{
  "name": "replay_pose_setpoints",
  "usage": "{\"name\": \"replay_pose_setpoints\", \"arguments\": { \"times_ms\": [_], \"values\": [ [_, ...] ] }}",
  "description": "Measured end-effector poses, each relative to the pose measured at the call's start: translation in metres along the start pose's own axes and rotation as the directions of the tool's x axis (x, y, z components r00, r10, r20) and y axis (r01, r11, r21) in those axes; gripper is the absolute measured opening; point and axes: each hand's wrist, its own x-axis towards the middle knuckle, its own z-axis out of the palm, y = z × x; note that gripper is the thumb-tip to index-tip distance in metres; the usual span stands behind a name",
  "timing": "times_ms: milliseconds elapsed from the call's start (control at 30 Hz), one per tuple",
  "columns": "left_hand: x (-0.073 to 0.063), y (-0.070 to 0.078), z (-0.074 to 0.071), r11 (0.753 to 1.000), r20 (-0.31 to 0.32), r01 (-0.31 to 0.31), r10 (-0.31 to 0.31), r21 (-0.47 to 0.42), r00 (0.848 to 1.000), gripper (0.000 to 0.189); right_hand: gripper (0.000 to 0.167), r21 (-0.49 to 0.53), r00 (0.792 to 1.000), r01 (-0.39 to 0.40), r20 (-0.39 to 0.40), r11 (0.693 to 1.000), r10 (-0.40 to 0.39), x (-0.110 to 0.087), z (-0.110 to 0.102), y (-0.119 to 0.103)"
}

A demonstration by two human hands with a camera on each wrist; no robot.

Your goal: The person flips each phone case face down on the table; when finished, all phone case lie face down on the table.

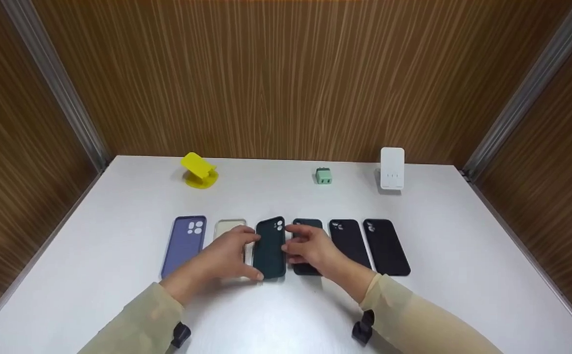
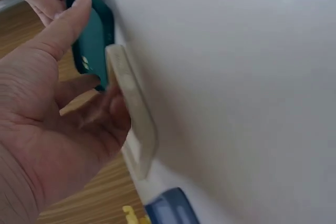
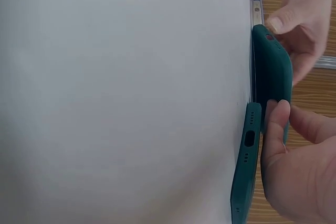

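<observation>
A dark green phone case point(image 1: 269, 250) lies tilted, hollow side up, with its right edge raised off the table. My right hand point(image 1: 314, 246) pinches that raised edge between thumb and fingers. At the opposite edge, my left hand point(image 1: 226, 253) touches the case with a spread thumb and index finger, the thumb at the near corner. The left hand's other fingers hang over a beige phone case point(image 2: 137, 114), which is partly hidden. A second dark green phone case point(image 3: 245, 166) lies flat under my right hand.
Left in the row lies a purple phone case point(image 1: 182, 250); right lie two black phone cases point(image 1: 352, 243), point(image 1: 386, 248). Behind stand a yellow phone stand point(image 1: 199, 169), a mint green charger plug point(image 1: 323, 176) and a white phone stand point(image 1: 392, 168). Wood-grain walls point(image 1: 286, 78) enclose the white table point(image 1: 286, 319).
</observation>
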Motion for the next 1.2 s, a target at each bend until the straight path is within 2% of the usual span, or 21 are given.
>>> {"name": "replay_pose_setpoints", "arguments": {
  "times_ms": [133, 233, 333, 500, 633, 733, 800, 1000, 1200],
  "values": [
    [0.001, 0.014, 0.004, 0.999, -0.049, 0.011, -0.009, 0.032, 0.999, 0.085, 0.058, -0.011, 1.0, 0.006, -0.003, 1.0, -0.006, 0.0, -0.001, 0.001],
    [0.004, 0.019, 0.009, 0.999, -0.045, 0.034, -0.035, -0.034, 0.998, 0.089, 0.058, -0.022, 1.0, 0.008, 0.001, 1.0, -0.008, 0.0, -0.002, 0.001],
    [0.006, 0.017, 0.014, 0.992, -0.036, 0.058, -0.063, -0.11, 0.997, 0.095, 0.059, -0.024, 1.0, 0.009, 0.006, 1.0, -0.009, -0.001, -0.001, -0.001],
    [0.006, 0.016, 0.018, 0.979, -0.019, 0.098, -0.103, -0.181, 0.994, 0.102, 0.058, -0.022, 1.0, 0.014, 0.003, 1.0, -0.014, -0.001, -0.001, -0.001],
    [0.008, 0.021, 0.017, 0.957, 0.007, 0.152, -0.155, -0.246, 0.988, 0.103, 0.059, -0.017, 1.0, 0.021, 0.004, 1.0, -0.021, -0.001, -0.001, -0.002],
    [0.009, 0.024, 0.015, 0.931, 0.028, 0.212, -0.214, -0.297, 0.977, 0.102, 0.06, -0.002, 0.999, 0.024, 0.021, 1.0, -0.024, 0.0, -0.002, -0.004],
    [0.009, 0.026, 0.013, 0.912, 0.038, 0.228, -0.229, -0.341, 0.973, 0.1, 0.06, 0.009, 0.999, 0.026, 0.037, 1.0, -0.027, 0.001, -0.002, -0.005],
    [0.011, 0.025, 0.01, 0.866, 0.075, 0.203, -0.19, -0.456, 0.979, 0.092, 0.063, 0.026, 0.997, 0.019, 0.076, 0.999, -0.021, 0.004, 0.0, -0.009],
    [0.012, 0.019, 0.009, 0.861, 0.093, 0.184, -0.159, -0.474, 0.983, 0.086, 0.062, 0.03, 0.994, 0.011, 0.107, 0.999, -0.015, 0.006, -0.001, -0.011]
  ]
}}
